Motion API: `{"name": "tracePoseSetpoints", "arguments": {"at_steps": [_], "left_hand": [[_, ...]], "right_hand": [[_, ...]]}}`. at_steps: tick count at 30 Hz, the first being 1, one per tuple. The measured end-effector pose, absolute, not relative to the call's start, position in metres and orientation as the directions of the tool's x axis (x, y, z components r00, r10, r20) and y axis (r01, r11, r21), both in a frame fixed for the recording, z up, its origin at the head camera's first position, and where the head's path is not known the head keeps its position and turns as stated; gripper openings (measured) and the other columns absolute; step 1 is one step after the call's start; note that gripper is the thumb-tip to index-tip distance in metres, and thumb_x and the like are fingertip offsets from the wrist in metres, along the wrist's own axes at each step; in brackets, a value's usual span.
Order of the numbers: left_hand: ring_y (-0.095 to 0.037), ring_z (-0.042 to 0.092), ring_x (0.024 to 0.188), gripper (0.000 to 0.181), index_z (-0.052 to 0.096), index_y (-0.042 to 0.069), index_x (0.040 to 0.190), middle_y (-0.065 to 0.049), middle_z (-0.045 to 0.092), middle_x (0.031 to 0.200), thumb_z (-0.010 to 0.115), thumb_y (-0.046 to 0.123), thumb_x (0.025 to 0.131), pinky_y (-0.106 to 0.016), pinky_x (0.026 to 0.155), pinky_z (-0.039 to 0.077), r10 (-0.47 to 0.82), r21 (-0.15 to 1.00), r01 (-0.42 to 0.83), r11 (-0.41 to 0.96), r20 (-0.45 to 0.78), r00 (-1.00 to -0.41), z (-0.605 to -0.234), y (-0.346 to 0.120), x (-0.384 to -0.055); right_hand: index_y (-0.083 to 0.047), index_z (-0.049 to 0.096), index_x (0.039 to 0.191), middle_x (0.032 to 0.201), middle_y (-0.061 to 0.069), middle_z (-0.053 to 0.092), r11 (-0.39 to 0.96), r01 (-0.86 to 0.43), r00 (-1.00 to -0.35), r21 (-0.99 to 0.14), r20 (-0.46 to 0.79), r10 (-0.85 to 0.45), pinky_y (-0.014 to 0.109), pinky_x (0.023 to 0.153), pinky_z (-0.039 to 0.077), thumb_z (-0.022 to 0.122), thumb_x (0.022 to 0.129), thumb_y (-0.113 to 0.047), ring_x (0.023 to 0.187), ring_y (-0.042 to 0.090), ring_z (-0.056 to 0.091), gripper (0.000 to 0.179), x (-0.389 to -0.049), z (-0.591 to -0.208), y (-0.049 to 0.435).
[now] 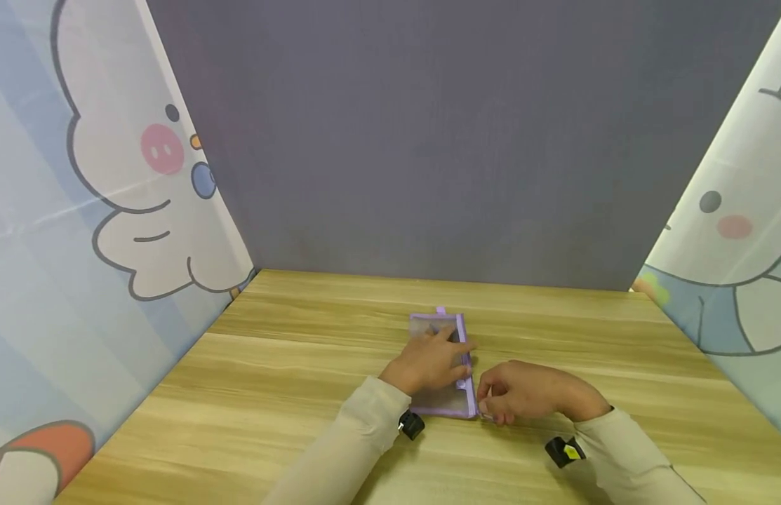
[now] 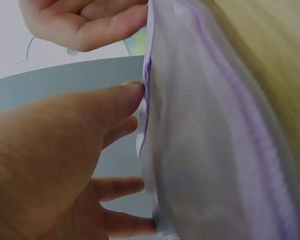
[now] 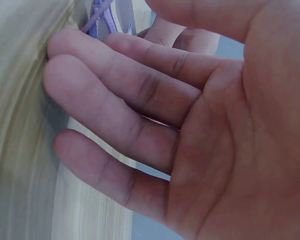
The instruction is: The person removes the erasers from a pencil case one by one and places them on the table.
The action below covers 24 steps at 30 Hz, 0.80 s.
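A see-through mesh zipper pouch (image 1: pixel 437 402) with purple edging lies flat on the table, its purple strip along the right side and a small tab at the far end. My left hand (image 1: pixel 431 361) rests on top of it, fingers spread toward the strip. In the left wrist view the thumb (image 2: pixel 115 102) touches the purple edge. At the pouch's near right corner, my right hand (image 1: pixel 523 391) has its fingers curled and seems to pinch the corner; its fingertips are partly hidden. The right wrist view shows a purple band (image 3: pixel 97 15) by those fingers.
The pouch lies on a wood-grain table (image 1: pixel 289 379). A dark grey panel (image 1: pixel 428 140) stands behind it. Cartoon-printed curtains (image 1: pixel 131 231) line the left and right sides. Both wrists carry small black devices (image 1: pixel 412 424).
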<state>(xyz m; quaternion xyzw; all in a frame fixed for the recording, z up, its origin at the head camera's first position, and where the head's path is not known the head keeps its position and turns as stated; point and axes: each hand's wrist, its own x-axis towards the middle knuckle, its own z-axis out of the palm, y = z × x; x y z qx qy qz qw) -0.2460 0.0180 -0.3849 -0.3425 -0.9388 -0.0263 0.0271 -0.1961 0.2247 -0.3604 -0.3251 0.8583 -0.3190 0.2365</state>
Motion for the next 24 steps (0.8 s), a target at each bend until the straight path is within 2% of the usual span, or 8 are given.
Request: {"name": "tracePoseSetpoints", "arguments": {"at_steps": [7,12,24], "left_hand": [[-0.049,0.046,0.130,0.051,0.052,0.039,0.147,-0.015,0.034,0.159,0.047,0.060,0.100,-0.056,0.100,0.045,0.625,0.035,0.628,0.778,0.063,-0.778,-0.3846,0.0212,-0.2443],[-0.049,0.048,0.130,0.053,0.052,0.040,0.147,-0.013,0.033,0.160,0.045,0.062,0.100,-0.054,0.097,0.048,0.616,0.028,0.618,0.786,0.053,-0.786,-0.3838,0.0218,-0.2437],[-0.047,0.045,0.133,0.052,0.055,0.034,0.144,-0.010,0.035,0.159,0.048,0.060,0.099,-0.055,0.101,0.045,0.605,0.106,0.607,0.788,0.053,-0.794,-0.3821,0.0205,-0.2436]], "right_hand": [[-0.012,0.069,0.102,0.074,0.001,0.068,0.590,-0.385,-0.674,-0.709,-0.220,-0.705,0.027,0.055,0.050,0.059,0.099,-0.015,0.065,0.017,0.065,0.011,-0.1976,-0.3585,0.2244],[-0.011,0.069,0.103,0.073,0.000,0.067,0.582,-0.394,-0.673,-0.711,-0.209,-0.710,0.027,0.055,0.049,0.059,0.099,-0.015,0.064,0.017,0.065,0.011,-0.1968,-0.3576,0.2239],[-0.013,0.069,0.101,0.073,-0.002,0.066,0.579,-0.410,-0.676,-0.704,-0.191,-0.712,0.026,0.053,0.048,0.058,0.098,-0.015,0.063,0.015,0.063,0.011,-0.1965,-0.3595,0.2245]]}}
